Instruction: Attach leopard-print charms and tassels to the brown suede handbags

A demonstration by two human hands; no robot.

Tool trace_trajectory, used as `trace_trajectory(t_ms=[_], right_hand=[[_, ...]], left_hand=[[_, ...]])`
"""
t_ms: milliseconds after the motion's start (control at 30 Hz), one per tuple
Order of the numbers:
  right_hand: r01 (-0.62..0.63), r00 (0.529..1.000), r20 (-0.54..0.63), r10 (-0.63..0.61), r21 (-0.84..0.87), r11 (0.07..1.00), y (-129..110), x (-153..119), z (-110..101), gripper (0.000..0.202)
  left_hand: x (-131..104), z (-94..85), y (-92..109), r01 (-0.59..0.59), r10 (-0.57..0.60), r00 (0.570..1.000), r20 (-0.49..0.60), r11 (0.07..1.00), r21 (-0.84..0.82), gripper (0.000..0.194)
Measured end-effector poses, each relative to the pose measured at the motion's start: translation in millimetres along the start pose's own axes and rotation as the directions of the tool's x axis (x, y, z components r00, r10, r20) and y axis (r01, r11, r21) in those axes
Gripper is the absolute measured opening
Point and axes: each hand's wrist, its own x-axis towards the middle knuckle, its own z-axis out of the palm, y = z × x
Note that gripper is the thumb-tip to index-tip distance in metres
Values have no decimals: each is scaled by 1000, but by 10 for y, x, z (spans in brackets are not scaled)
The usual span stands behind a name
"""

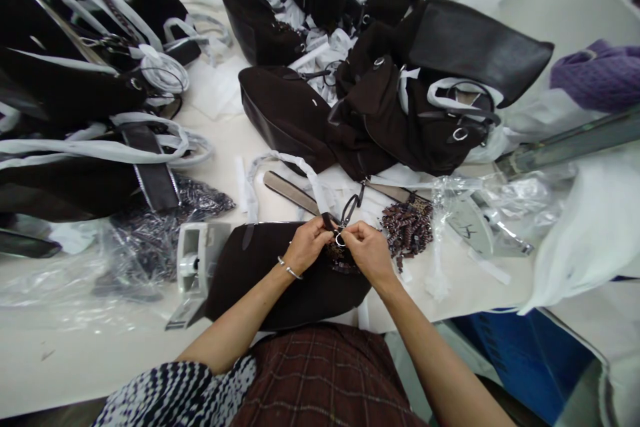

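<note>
Over the pale table (90,363), pinching a dark strap (327,221) with the left hand (306,245) and a metal ring (337,239) with the right hand (371,250), ideally keeping both close and steady.

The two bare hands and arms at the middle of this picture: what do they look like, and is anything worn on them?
Neither the left hand nor the right hand wears a glove. A slim silver-coloured metal bracelet circles the left wrist, and a black-and-white patterned sleeve covers the upper left arm. The right forearm shows no bracelet or sleeve.
</note>
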Motion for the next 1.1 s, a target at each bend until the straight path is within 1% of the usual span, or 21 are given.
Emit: trace_trajectory(t_ms=[167, 267, 467, 667, 867, 933, 967, 1033, 1100], right_hand=[[-15, 999, -38, 15, -2, 1000, 35, 10, 36, 15], [-15, 999, -38, 16, 23, 1000, 71, 8, 59, 16], [-13, 997, -75, 18, 66, 998, 131, -27, 99, 16], [-25, 997, -64, 31, 81, 996, 111, -54, 84, 16], [12, 997, -73, -6, 81, 997, 120, -49, 99, 18], [-10, 998, -56, 16, 99, 995, 135, -30, 110, 18], [-41, 998, -34, 46, 125, 991, 141, -18, 114, 18], [-121, 993, 33, 117, 196, 973, 144, 3, 114, 20], [-178, 983, 94, 158, 264, 948, 134, 17, 106, 22]], left_hand=[[5, 0, -24, -100, 102, 995, -15, 988, 115, 17], [2, -3, -2, -128, 131, 991, -11, 982, 140, 15], [-19, -4, 12, -194, 200, 980, -17, 967, 167, 13], [-36, -8, 6, -208, 214, 977, -15, 963, 172, 12], [-27, -25, 3, -203, 200, 979, 33, 963, 180, 15], [-20, -25, -16, -196, 193, 981, 31, 964, 182, 15], [-16, -23, -30, -195, 193, 981, 30, 964, 182, 15], [-9, -17, -63, -198, 196, 980, 28, 964, 179, 16], [-4, -11, -99, -195, 194, 981, 21, 964, 180, 17]])
